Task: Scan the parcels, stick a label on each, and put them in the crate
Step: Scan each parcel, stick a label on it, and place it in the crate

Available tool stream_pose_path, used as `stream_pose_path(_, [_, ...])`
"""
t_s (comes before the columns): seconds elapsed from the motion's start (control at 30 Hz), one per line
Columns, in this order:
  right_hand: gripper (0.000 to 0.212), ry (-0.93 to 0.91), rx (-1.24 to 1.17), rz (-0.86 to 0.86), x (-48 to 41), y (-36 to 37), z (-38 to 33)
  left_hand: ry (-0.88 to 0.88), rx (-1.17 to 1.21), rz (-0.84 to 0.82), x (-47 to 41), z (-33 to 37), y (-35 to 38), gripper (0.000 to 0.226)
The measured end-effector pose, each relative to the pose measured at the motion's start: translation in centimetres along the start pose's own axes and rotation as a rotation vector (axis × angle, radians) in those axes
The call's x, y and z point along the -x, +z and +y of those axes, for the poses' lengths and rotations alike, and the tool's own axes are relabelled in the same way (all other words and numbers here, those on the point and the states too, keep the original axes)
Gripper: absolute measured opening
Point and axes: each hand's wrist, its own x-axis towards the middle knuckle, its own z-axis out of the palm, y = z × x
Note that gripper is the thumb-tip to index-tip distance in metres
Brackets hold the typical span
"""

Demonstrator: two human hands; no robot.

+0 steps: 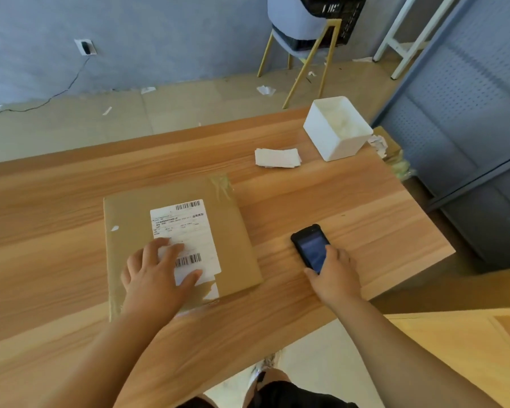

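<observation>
A flat brown cardboard parcel (233, 231) lies on the wooden table (71, 201), mid-surface toward the near edge, with a white barcoded label (186, 228) on top. The left hand (156, 275) presses flat on the label's near end, fingers straight and spread, forearm reaching in over the near edge. Toward the right edge, the right hand (336, 275) grips a black scanner (309, 245) by its near end, fingers curled round it.
</observation>
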Motion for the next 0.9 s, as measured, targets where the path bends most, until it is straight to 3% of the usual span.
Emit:
stream_pose_path(0.13, [0.113,-0.004,0.078,-0.089,-2.4,1.0,1.8,-0.063,0.029,0.069,0.9,1.4,1.7,0.061])
stream_pose_path(0.23, [0.124,-0.062,0.113,-0.175,-3.8,1.6,2.5,-0.063,0.05,0.134,1.6,1.6,2.6,0.062])
stream_pose_path(0.37, [0.114,-0.101,0.079,-0.158,-4.7,1.6,3.1,-0.072,0.066,0.139,2.0,1.9,3.2,0.063])
stream_pose_path(0.53, [0.107,0.017,-0.149,-0.284,-5.4,0.5,2.5,-0.096,0.186,0.177,2.0,2.2,3.0,0.056])
stream_pose_path(0.63, [0.11,0.027,-0.331,-0.272,-4.7,-0.7,1.4,-0.114,0.266,0.178,2.2,2.0,2.4,0.051])
stream_pose_path(0.73, [0.09,-0.09,-0.442,-0.193,-3.5,-2.7,-0.2,-0.104,0.217,0.203,2.9,1.6,1.9,0.051])
stream_pose_path(0.9, [0.082,-0.363,-0.266,-0.184,-0.6,-6.8,-3.6,-0.201,0.088,0.199,4.3,-0.5,1.2,0.056])
